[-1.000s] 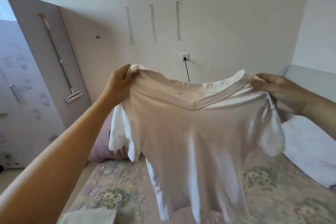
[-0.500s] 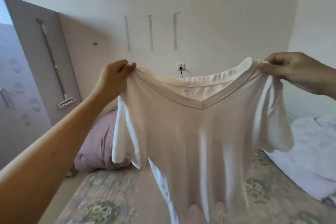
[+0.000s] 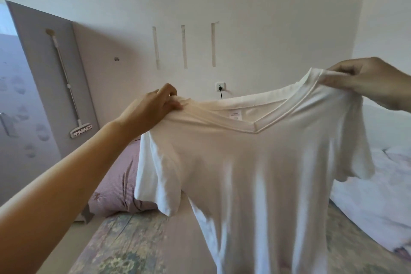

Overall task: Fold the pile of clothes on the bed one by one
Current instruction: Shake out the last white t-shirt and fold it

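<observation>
The left hand [image 3: 153, 107] pinches one shoulder of a white V-neck T-shirt [image 3: 262, 173], fingers curled into the bunched cloth; the right hand [image 3: 364, 80] grips the other shoulder, held higher. The shirt hangs spread in the air above the floral-covered bed [image 3: 124, 249], front toward the camera (a small label shows inside the neckline), and hides much of the bed behind it. A striped pinkish pillow [image 3: 117, 187] lies beyond the left sleeve, and pale bedding [image 3: 378, 202], possibly a quilt, lies at right. A wall socket [image 3: 220, 87] shows above the collar, and a mop [image 3: 73, 98] hangs at left.
</observation>
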Available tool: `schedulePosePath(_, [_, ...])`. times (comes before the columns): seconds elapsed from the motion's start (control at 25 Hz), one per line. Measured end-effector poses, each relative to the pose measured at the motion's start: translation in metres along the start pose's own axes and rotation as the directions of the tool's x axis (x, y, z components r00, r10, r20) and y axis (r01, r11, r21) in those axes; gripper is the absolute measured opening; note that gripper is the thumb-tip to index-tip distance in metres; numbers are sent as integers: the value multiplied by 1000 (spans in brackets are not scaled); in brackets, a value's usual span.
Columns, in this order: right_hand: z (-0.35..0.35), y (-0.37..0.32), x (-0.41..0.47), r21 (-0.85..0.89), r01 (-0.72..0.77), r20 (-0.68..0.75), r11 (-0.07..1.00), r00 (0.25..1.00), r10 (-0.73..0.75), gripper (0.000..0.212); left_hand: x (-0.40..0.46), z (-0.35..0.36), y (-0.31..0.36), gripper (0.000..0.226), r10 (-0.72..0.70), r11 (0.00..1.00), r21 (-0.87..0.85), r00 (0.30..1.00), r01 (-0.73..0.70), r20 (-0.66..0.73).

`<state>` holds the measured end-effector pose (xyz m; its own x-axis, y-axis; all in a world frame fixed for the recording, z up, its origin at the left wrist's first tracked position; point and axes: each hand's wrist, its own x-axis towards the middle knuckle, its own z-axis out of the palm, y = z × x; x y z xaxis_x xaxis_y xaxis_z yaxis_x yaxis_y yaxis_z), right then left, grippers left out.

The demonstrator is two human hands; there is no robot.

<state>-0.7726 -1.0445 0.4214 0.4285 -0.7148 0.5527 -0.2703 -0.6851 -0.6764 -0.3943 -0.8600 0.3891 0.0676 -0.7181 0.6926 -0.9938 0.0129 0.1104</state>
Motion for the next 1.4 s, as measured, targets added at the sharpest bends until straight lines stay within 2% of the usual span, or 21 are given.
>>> schedulePosePath(0.08, [-2, -1, 0, 96, -47, 41, 994, 998, 43, 56, 5, -2, 5, 12, -82, 971, -226, 997, 77, -12])
schedulePosePath(0.16, [-4, -3, 1, 151, -98, 123, 984, 989, 80, 71, 10, -6, 7, 7, -167, 906, -395, 986, 149, -11])
schedulePosePath(0.24, [-7, -5, 1, 125, -120, 189, 985, 977, 95, 73, 16, -8, 5, 13, -248, 835, -481, 963, 267, 104])
schedulePosePath(0.32, [-7, -8, -3, 98, -152, 228, 983, 965, 127, 69, 20, -10, 6, 19, -312, 721, -586, 928, 371, 204])
schedulePosePath(0.4, [-1, -8, -10, 95, -171, 215, 981, 965, 147, 63, 25, -7, 13, 23, -379, 563, -714, 897, 417, 226])
schedulePosePath(0.44, [4, -7, -13, 78, -166, 186, 983, 971, 149, 60, 28, -5, 19, 24, -416, 524, -743, 887, 416, 203])
schedulePosePath(0.48, [7, -6, -16, 54, -146, 148, 988, 980, 137, 55, 29, -2, 25, 24, -440, 562, -727, 887, 395, 143])
schedulePosePath(0.56, [9, -7, -16, -37, -53, 62, 998, 997, 55, 37, 32, 1, 34, 20, -408, 783, -531, 912, 324, -46])
schedulePosePath(0.6, [8, -7, -14, -98, 9, 15, 995, 1000, -7, 27, 32, 1, 36, 20, -346, 885, -377, 928, 273, -141])
schedulePosePath(0.68, [3, -11, -11, -191, 95, -74, 977, 991, -111, 20, 28, -1, 32, 19, -172, 983, -106, 947, 149, -271])
schedulePosePath(0.76, [2, -9, -11, -306, 107, -59, 946, 990, -131, 20, 23, -1, 17, 16, 54, 988, 157, 938, 1, -342])
schedulePosePath(0.8, [5, -4, -12, -399, 90, -29, 913, 993, -110, 22, 20, -1, 12, 18, 167, 949, 309, 929, -61, -329])
schedulePosePath(0.84, [8, -1, -15, -465, 71, -22, 883, 996, -92, 27, 17, 1, 8, 21, 237, 900, 426, 923, -92, -303])
schedulePosePath(0.92, [14, 6, -17, -458, 66, -36, 887, 995, -93, 28, 15, 5, 3, 28, 319, 817, 566, 904, -109, -286])
schedulePosePath(0.96, [17, 11, -19, -441, 62, -12, 896, 997, -74, 27, 15, 5, 5, 28, 311, 819, 561, 916, -123, -253])
schedulePosePath(1.0, [20, 15, -20, -424, 35, 33, 905, 999, -23, 27, 16, 3, 10, 26, 269, 863, 487, 938, -134, -219])
schedulePosePath(1.08, [18, 19, -22, -336, -59, 144, 940, 983, 113, 27, 17, -2, 20, 16, 64, 981, 186, 996, -52, -59])
schedulePosePath(1.16, [12, 20, -21, -188, -132, 343, 973, 920, 191, 38, 25, -4, 21, 10, -62, 997, -54, 998, 63, 28])
schedulePosePath(1.24, [5, 20, -19, -90, -217, 528, 972, 817, 231, 49, 30, -7, 19, 11, -81, 989, -121, 996, 86, 47])
schedulePosePath(1.28, [1, 21, -17, -100, -235, 588, 967, 770, 247, 49, 31, -9, 18, 11, -72, 989, -123, 995, 80, 74])
schedulePosePath(1.4, [-2, 19, -12, -182, -226, 656, 957, 697, 289, 39, 33, -19, 15, 10, -72, 996, -36, 982, 79, 177])
